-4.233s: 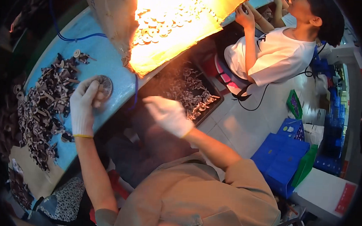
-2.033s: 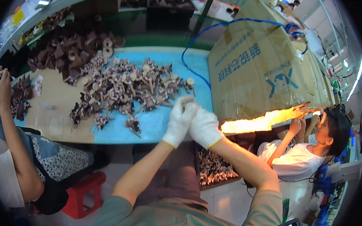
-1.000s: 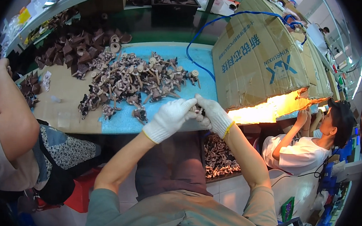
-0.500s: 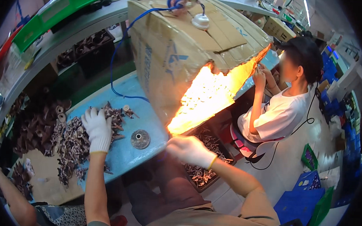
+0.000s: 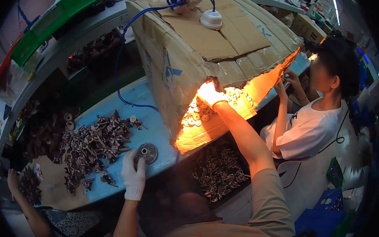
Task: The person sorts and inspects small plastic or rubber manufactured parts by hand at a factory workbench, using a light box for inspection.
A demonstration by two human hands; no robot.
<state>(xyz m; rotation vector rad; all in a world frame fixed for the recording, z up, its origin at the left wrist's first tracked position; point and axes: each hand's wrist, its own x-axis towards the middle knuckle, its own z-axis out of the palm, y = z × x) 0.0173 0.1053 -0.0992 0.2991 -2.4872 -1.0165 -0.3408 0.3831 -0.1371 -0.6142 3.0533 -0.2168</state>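
My left hand [image 5: 134, 176], in a white knit glove, is at the near edge of the blue-covered table. Its fingers are stretched out and its thumb stands apart, close beside a round grey disc [image 5: 147, 153] with a raised metal centre. My right hand [image 5: 211, 94], also gloved, reaches into the glowing opening of a large cardboard box [image 5: 152, 59]. Glare washes out its fingers, so any hold is hidden. Small pale rings [image 5: 194, 116] with centre holes lie heaped inside the box. Left of my left hand spreads a pile of small dark brownish pieces [image 5: 94, 143].
A dark crate [image 5: 221, 172] of similar small pieces stands below the box. Blue cable [image 5: 119, 66] hangs down the box's left side. One person [image 5: 306, 121] sits at the right; another person's arm [image 5: 24, 199] shows at lower left. A green bin [image 5: 61, 19] stands on the shelf.
My left hand has moved from the pile rightward to beside the grey disc. My right hand has gone from in front of the box into its opening, where the glare is now less.
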